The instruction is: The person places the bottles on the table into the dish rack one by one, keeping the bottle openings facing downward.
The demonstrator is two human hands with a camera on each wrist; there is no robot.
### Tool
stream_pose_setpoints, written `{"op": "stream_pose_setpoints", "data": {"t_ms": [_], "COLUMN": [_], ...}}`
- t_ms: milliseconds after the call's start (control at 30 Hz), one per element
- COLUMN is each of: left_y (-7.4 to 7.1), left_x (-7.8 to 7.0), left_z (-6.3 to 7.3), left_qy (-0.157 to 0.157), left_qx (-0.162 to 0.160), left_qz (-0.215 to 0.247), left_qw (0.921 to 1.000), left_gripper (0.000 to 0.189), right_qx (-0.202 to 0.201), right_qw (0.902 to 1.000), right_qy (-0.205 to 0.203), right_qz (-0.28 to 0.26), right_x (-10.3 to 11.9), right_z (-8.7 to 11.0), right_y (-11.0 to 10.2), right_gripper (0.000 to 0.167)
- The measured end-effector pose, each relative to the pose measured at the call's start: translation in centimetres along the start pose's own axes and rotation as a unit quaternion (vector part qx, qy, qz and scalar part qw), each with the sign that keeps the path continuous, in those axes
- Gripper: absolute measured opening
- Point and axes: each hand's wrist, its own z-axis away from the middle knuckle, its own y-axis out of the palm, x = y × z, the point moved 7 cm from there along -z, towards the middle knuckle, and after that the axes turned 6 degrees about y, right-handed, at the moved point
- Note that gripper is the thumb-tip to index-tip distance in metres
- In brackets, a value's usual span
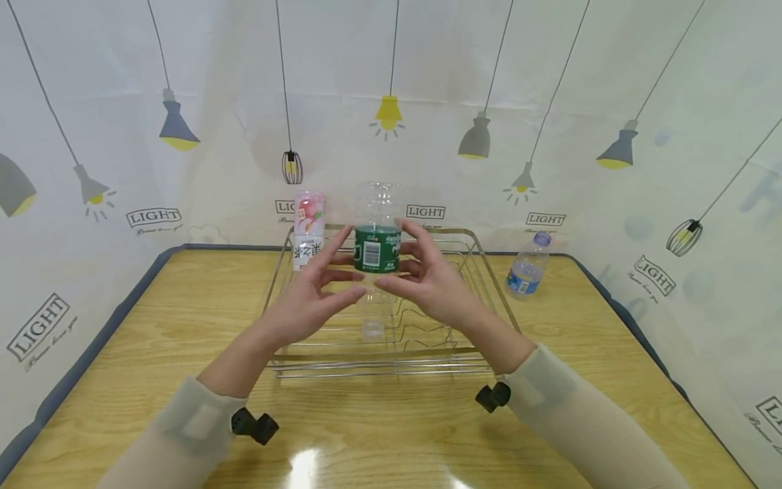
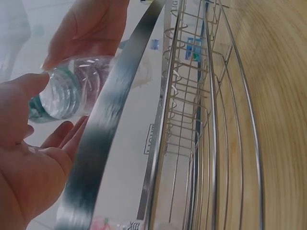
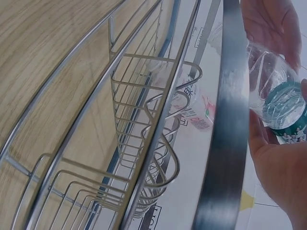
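Observation:
A clear plastic bottle (image 1: 377,249) with a green label is upside down over the wire rack, its narrow neck pointing down. On its left side, my left hand (image 1: 305,299) holds it with fingers and thumb. My right hand (image 1: 436,282) grips the opposite side, thumb near the lower edge of the label. In the left wrist view the bottle (image 2: 88,84) lies between both hands, beyond the rack's flat metal rim (image 2: 103,124). The right wrist view shows the bottle's clear, ridged wall (image 3: 261,72) between the hands; the rim covers part of it.
The metal wire dish rack (image 1: 366,354) stands on the wooden table (image 1: 366,435), with wavy wire dividers on its right. A pink-and-white labelled bottle (image 1: 309,227) is at its back left. Right of the rack stands a blue-labelled bottle (image 1: 527,272) with a purple cap. Lamp-printed cloth (image 1: 342,61) surrounds the table.

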Motion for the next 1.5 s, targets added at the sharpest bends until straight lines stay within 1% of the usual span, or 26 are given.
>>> {"op": "stream_pose_setpoints", "data": {"t_ms": [67,133,267,400,500,600,767,967,1133,1200,1400,1500], "left_y": [-0.8,-1.9,-4.2,-6.3,-7.4,-8.2,-9.0,-9.8,-10.3,-10.4,-10.1,-9.8], "left_x": [0.0,-0.1,-0.2,0.0,0.3,0.7,1.3,1.7,2.3,2.7,4.5,5.0], "left_z": [0.5,1.2,2.8,4.5,5.6,6.5,7.7,9.0,10.1,10.6,11.7,11.9], "left_qy": [0.0,-0.001,-0.009,-0.018,-0.026,-0.039,-0.056,-0.058,-0.057,-0.061,-0.091,-0.094], "left_qx": [-0.006,-0.013,-0.024,-0.039,-0.045,-0.047,-0.051,-0.051,-0.048,-0.04,0.012,0.019], "left_qz": [-0.002,-0.016,-0.065,-0.101,-0.12,-0.135,-0.151,-0.16,-0.183,-0.193,-0.215,-0.213], "left_qw": [1.0,0.9998,0.9976,0.994,0.9914,0.9889,0.9856,0.9841,0.9803,0.9784,0.9723,0.9724], "left_gripper": [0.089,0.083,0.072,0.067,0.066,0.065,0.066,0.066,0.061,0.06,0.062,0.062], "right_qx": [-0.002,-0.007,-0.016,-0.02,-0.027,-0.032,-0.034,-0.04,-0.043,-0.043,-0.048,-0.052], "right_qw": [1.0,1.0,0.9998,0.9996,0.9994,0.9992,0.9992,0.9988,0.9986,0.9987,0.9984,0.9982], "right_qy": [-0.002,-0.004,0.001,0.012,0.019,0.022,0.023,0.028,0.027,0.026,0.026,0.027], "right_qz": [0.004,0.005,0.008,0.012,0.011,0.005,0.004,0.009,0.015,0.012,0.014,0.017], "right_x": [0.0,0.0,0.1,0.1,0.1,0.3,0.6,1.1,1.4,1.5,1.7,1.8], "right_z": [-0.1,-0.2,-0.3,-0.5,-0.7,-0.9,-1.4,-2.0,-2.5,-2.7,-3.1,-3.1], "right_y": [-0.1,-0.4,-0.9,-1.4,-1.8,-2.1,-2.4,-2.7,-3.0,-3.0,-3.4,-3.5], "right_gripper": [0.093,0.094,0.097,0.098,0.098,0.099,0.099,0.099,0.101,0.101,0.1,0.099]}}
